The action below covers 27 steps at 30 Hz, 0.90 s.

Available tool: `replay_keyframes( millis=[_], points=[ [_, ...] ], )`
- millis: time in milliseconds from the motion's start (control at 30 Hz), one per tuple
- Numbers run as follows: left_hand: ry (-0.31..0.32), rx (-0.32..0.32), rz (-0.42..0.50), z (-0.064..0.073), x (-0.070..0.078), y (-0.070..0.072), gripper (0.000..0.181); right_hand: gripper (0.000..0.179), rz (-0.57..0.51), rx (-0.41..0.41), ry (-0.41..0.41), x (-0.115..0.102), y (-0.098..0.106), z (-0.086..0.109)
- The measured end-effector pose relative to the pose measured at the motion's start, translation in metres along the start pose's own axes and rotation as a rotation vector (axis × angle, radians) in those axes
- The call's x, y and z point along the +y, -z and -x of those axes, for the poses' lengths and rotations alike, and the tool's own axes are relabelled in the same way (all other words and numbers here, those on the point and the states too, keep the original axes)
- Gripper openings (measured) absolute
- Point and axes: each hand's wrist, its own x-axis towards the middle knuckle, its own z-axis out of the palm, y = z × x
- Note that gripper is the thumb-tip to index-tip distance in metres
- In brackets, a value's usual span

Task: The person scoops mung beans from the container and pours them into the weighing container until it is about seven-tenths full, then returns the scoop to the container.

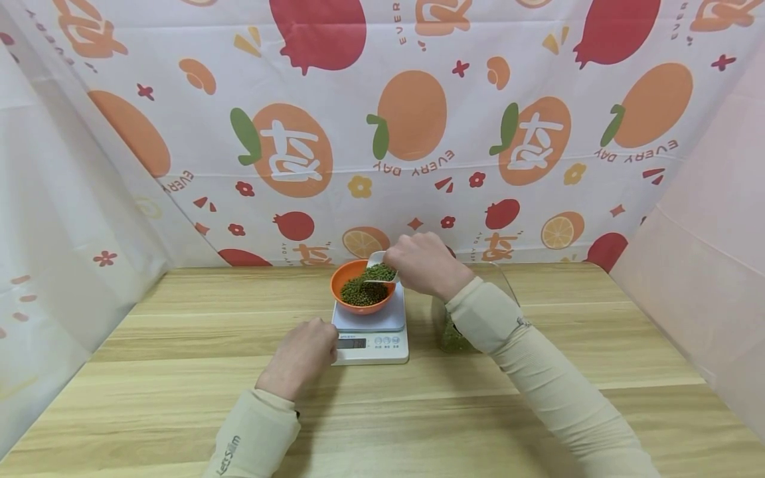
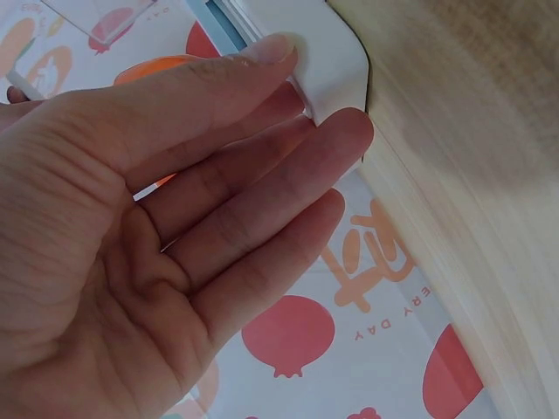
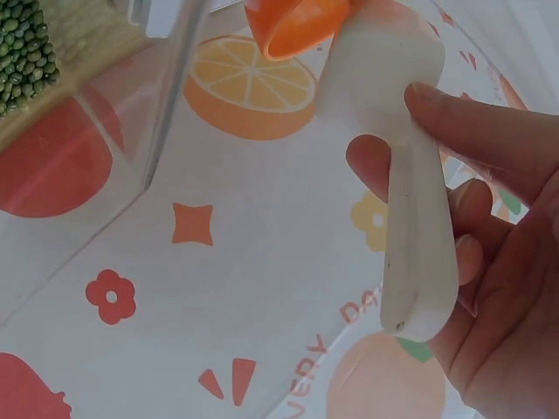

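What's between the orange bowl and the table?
The scale. In the head view, the bowl stands on its platform, and the scale rests on the table.

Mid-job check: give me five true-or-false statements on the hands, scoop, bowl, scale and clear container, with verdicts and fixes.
1. The right hand grips the white scoop. True.
2. The orange bowl stands on the digital scale. True.
3. The left hand grips the bowl. False: it is at the scale's left side.
4. Mung beans lie in both bowl and scoop. True.
5. The clear container stands on the scale. False: it stands on the wooden tabletop, right of the scale.
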Motion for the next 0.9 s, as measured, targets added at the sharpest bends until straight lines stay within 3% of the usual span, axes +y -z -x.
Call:
replay_keyframes(
  millis=[267,600,900],
  points=[
    [0.018,-0.031,-0.01,-0.0009,0.0022,0.0017,0.022,0.027,0.078,0.026,0.013,0.0022,0.0012,-0.0008],
    [0.028,-0.039,0.012,-0.0013,0.0017,0.0034,0.023,0.021,0.127,-0.014,-0.016,0.0047,0.0037,-0.0007],
    [0.035,-0.046,0.018,-0.0021,0.0014,0.0034,0.024,0.018,0.183,-0.003,-0.016,0.0046,0.0064,0.0005]
  ],
)
